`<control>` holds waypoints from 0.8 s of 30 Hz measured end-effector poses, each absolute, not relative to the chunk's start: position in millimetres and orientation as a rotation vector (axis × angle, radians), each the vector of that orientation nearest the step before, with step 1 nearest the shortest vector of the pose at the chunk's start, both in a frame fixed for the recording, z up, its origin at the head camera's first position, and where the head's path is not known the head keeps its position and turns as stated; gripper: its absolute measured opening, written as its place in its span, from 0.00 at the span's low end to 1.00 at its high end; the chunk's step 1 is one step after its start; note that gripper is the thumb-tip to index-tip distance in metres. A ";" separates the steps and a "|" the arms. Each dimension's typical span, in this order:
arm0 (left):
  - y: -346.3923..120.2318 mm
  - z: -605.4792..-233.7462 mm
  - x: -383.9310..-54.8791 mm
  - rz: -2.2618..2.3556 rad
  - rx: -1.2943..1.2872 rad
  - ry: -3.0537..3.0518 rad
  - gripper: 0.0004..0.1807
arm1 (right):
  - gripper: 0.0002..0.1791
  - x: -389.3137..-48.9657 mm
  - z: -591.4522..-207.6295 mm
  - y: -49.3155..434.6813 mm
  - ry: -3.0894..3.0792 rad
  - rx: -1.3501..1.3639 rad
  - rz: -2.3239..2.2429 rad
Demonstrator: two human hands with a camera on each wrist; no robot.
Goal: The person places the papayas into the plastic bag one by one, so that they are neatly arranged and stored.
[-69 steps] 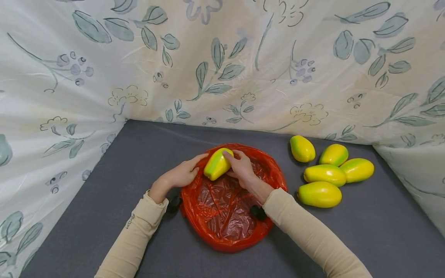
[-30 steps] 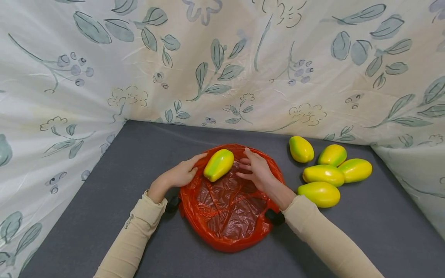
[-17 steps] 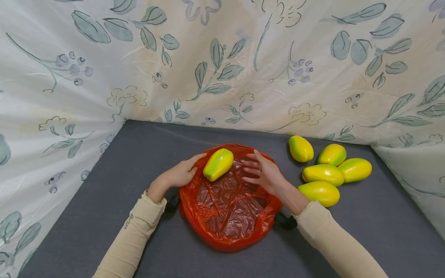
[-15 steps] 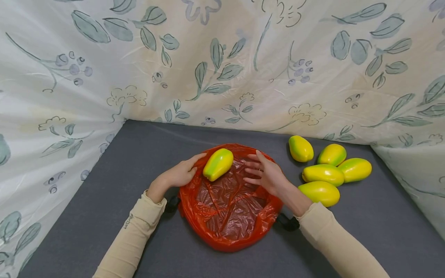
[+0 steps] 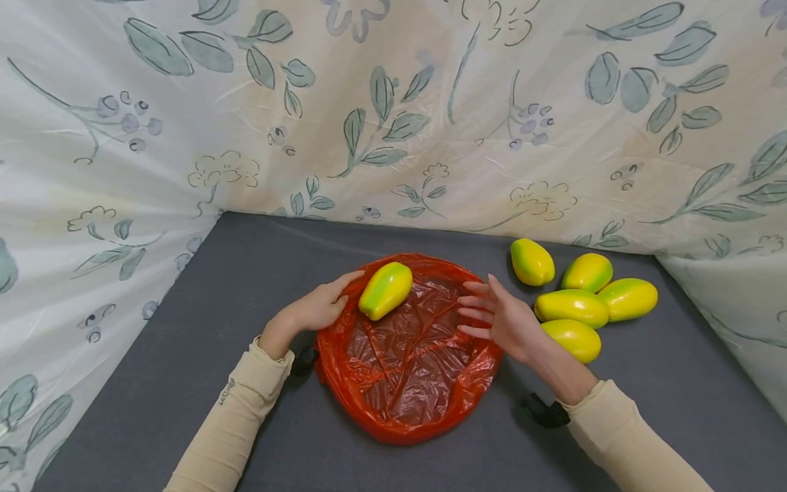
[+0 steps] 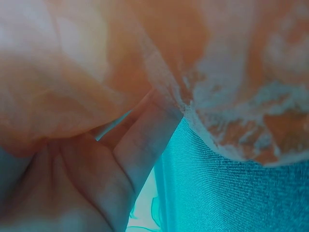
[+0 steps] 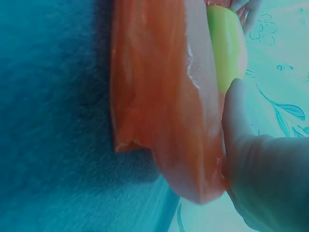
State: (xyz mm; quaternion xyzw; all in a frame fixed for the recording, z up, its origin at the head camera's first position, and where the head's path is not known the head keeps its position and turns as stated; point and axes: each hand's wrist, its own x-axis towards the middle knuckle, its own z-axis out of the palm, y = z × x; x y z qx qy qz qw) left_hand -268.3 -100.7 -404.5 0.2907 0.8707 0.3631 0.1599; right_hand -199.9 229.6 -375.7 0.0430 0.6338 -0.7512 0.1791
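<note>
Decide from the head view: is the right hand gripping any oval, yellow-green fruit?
No, the right hand holds nothing, its fingers extended at the round, red plastic-lined container.

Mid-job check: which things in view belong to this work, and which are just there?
Part of the job:
red bag
fruit inside it
left hand, gripping the rim
right hand, open
five matching loose fruits, probably

Just there:
dark tabletop
leaf-patterned cloth
</note>
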 end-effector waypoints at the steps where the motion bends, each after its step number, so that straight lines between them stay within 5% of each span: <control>1: -100.8 -404.8 -268.4 1.038 0.833 2.488 0.30 | 0.43 -198.0 -375.1 231.2 1.787 0.112 -2.119; 24: -100.7 -405.6 -267.4 1.029 0.839 2.494 0.30 | 0.32 -150.0 -364.1 270.3 1.621 -0.049 -2.122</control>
